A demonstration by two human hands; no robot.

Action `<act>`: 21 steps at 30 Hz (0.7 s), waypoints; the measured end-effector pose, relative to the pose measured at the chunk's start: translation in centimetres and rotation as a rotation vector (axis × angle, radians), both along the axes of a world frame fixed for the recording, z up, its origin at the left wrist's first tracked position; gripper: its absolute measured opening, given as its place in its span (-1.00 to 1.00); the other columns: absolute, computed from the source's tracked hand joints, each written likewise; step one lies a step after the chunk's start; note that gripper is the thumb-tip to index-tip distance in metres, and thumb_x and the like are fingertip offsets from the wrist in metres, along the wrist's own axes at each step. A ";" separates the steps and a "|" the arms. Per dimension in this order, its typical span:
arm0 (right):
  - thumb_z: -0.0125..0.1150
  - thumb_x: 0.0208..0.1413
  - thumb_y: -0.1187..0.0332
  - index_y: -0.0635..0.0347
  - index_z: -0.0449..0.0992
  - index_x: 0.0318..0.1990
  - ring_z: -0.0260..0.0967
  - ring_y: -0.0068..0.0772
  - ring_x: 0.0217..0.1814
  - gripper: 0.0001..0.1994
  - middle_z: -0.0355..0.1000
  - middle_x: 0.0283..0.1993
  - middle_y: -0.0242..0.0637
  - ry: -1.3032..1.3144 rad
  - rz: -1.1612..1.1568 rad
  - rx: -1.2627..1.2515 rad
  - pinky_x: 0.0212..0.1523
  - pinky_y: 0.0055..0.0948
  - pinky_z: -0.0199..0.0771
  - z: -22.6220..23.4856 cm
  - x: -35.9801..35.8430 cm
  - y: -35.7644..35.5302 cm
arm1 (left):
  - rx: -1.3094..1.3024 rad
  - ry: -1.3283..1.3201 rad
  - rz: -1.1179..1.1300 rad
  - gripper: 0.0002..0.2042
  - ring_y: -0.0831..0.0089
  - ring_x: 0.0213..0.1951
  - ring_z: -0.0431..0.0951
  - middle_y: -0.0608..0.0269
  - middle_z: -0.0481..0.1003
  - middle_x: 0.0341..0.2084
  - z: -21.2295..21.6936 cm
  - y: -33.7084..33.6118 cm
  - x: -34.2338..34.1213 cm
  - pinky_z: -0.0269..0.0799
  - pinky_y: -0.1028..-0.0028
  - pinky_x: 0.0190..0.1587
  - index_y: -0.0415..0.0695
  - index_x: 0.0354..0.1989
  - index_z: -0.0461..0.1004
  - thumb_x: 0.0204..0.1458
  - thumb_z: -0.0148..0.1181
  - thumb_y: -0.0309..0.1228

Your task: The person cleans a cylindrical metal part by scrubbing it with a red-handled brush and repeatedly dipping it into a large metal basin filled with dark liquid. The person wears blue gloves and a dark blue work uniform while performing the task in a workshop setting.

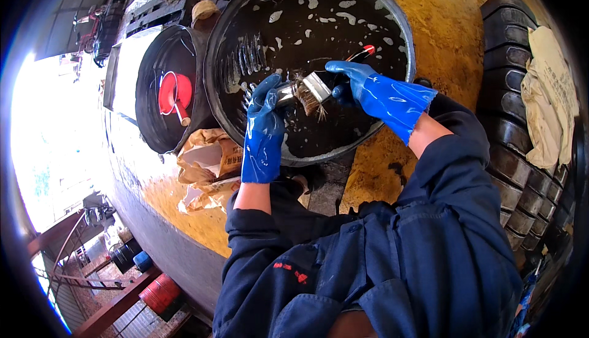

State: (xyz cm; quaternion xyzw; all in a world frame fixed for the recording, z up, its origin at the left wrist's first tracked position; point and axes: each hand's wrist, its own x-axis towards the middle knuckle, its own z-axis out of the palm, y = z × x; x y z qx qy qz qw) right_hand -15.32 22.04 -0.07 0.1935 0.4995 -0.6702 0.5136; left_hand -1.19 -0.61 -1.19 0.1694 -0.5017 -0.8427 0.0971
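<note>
Right hand (352, 80) grips the brush (317, 87) — bristles (307, 100) toward the left hand (262, 100).

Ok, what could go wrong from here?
The shiny metal part could slip from the gloved left hand and get lost in the dark liquid. The brush in the right hand has splayed bristles, so it might flick liquid onto the bare right forearm.

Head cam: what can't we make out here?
All in the head view:
Bottom of the tub: hidden by dark liquid.
Handle of the brush: partly hidden by the right hand.
Metal piece: partly covered by the left hand.
Bright background at left: washed out by glare.
Jacket: cut off by the lower edge.
</note>
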 end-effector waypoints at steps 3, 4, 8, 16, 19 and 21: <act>0.46 0.12 0.04 0.14 0.67 -0.21 0.48 -0.37 -0.58 -0.66 0.58 -0.42 -0.27 0.017 -0.009 0.064 -0.58 -0.30 0.51 0.6 -0.1 -0.4 | -0.035 0.036 -0.012 -0.56 0.19 0.12 0.58 0.06 0.55 0.10 0.5 0.4 0.0 0.55 0.22 0.20 -0.25 0.26 0.45 0.26 0.28 -0.36; 0.44 0.14 0.03 0.15 0.67 -0.21 0.47 -0.38 -0.58 -0.65 0.57 -0.42 -0.27 0.109 0.025 0.049 -0.57 -0.31 0.51 0.4 0.0 -0.4 | -0.048 0.053 -0.018 -0.57 0.19 0.11 0.58 0.06 0.56 0.09 0.5 0.3 0.0 0.56 0.22 0.19 -0.26 0.26 0.44 0.26 0.28 -0.36; 0.36 0.23 0.00 0.08 0.65 -0.17 0.48 -0.44 -0.45 -0.67 0.53 -0.40 -0.32 0.580 0.210 -0.038 -0.36 -0.32 0.55 -0.3 0.6 -0.4 | -0.023 -0.042 0.031 -0.61 0.22 0.08 0.59 0.08 0.57 0.06 -0.3 -0.5 0.3 0.59 0.23 0.13 -0.24 0.24 0.47 0.29 0.23 -0.35; 0.28 0.24 0.24 -0.04 0.61 0.04 0.62 -0.06 -0.07 -0.75 0.64 -0.14 -0.18 1.612 0.513 0.160 -0.02 -0.14 0.64 2.7 1.9 0.1 | -0.247 -0.325 0.021 -0.69 0.40 -0.14 0.63 0.14 0.63 -0.15 0.9 0.5 0.3 0.58 0.44 -0.11 -0.20 0.05 0.57 0.44 -0.03 -0.27; 0.31 0.20 0.21 -0.09 0.63 -0.08 0.64 -0.12 -0.15 -0.83 0.65 -0.19 -0.26 1.639 0.300 0.253 -0.07 -0.18 0.65 1.7 2.7 -0.2 | -0.685 -0.339 -0.082 -0.71 0.37 -0.10 0.63 0.11 0.63 -0.13 2.4 1.1 0.8 0.60 0.43 -0.11 -0.22 0.15 0.50 0.44 -0.07 -0.37; 0.23 0.24 0.19 -0.05 0.61 -0.08 0.61 -0.07 -0.08 -0.82 0.63 -0.15 -0.23 1.495 0.477 0.459 -0.01 -0.14 0.61 1.8 2.2 0.6 | -0.970 -0.318 -0.139 -0.69 0.34 -0.06 0.63 0.08 0.63 -0.11 2.5 0.8 1.5 0.61 0.41 -0.09 -0.23 0.24 0.43 0.43 -0.08 -0.43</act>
